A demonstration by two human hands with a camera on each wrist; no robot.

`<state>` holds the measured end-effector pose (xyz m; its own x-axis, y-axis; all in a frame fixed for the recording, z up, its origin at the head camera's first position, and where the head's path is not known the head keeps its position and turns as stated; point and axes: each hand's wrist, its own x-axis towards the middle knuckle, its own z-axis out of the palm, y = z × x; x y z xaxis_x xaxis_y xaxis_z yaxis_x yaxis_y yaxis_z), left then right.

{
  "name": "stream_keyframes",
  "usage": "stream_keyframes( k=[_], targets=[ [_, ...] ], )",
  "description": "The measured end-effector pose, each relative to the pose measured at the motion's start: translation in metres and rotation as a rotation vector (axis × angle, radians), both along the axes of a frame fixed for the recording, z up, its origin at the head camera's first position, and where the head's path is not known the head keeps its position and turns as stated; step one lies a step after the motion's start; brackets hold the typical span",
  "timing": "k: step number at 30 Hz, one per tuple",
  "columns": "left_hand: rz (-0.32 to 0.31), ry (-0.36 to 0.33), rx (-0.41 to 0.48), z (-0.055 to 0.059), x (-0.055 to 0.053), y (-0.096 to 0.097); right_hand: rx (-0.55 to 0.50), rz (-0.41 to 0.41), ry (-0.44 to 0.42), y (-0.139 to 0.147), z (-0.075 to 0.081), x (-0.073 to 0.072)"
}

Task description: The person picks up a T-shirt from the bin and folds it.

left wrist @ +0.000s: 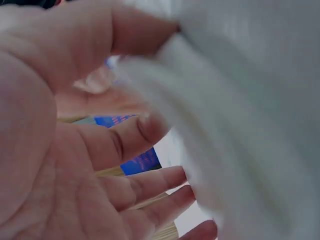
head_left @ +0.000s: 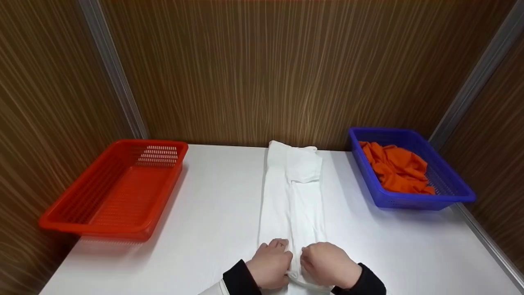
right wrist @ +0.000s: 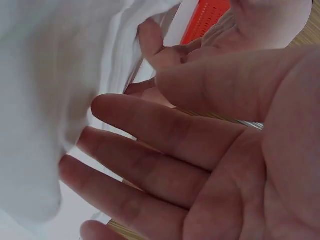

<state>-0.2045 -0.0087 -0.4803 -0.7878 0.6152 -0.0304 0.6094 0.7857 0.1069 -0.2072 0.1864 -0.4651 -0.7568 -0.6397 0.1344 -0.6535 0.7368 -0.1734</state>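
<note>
the folded white cloth (head_left: pixel 275 200) on the surface (head_left: pixel 221 205) is touched near one end by the left hand (head_left: pixel 271 264) and the right hand (head_left: pixel 326 263), both loosely outstretched

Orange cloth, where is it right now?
In the head view, the orange cloth lies crumpled inside the blue basket, over on the right side of the white table, to the right of the white cloth.
</note>
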Motion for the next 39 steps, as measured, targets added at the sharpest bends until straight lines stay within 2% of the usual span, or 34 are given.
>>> stream_keyframes(
  k=[4, 7, 9, 12, 17, 19, 22, 26, 29, 33, 39],
  targets=[
    [0.021, 0.012, -0.005, -0.002, 0.002, 0.004, 0.015, 0.016, -0.093, 0.003, 0.004, -0.002],
    [0.043, 0.011, 0.017, -0.001, 0.002, 0.004, 0.020, -0.012, -0.167, 0.006, 0.007, -0.002],
    [0.052, 0.012, 0.053, 0.000, 0.001, 0.003, 0.020, -0.028, -0.173, 0.007, 0.007, 0.001],
    [0.060, 0.009, 0.139, 0.001, -0.002, 0.001, 0.029, -0.033, -0.108, 0.006, 0.003, 0.003],
    [0.094, -0.047, 0.278, 0.002, -0.009, -0.001, 0.042, -0.065, 0.040, 0.000, -0.002, 0.004],
    [0.101, -0.051, 0.280, 0.002, -0.010, -0.002, 0.044, -0.086, 0.075, -0.001, -0.004, 0.004],
    [0.088, -0.035, 0.200, 0.003, -0.008, -0.004, 0.040, -0.093, 0.080, -0.001, -0.003, 0.003],
    [0.052, 0.011, 0.076, 0.008, -0.005, -0.008, 0.021, -0.075, -0.017, 0.004, 0.002, 0.000],
    [0.048, 0.038, 0.047, 0.015, -0.006, -0.012, 0.007, -0.046, -0.105, 0.011, 0.007, -0.003],
    [0.035, 0.005, 0.064, 0.021, -0.012, -0.017, -0.008, -0.014, -0.181, 0.021, 0.014, -0.009],
    [-0.073, -0.078, 0.141, 0.029, -0.013, -0.027, -0.012, 0.000, -0.252, 0.027, 0.020, -0.009]
  ],
)
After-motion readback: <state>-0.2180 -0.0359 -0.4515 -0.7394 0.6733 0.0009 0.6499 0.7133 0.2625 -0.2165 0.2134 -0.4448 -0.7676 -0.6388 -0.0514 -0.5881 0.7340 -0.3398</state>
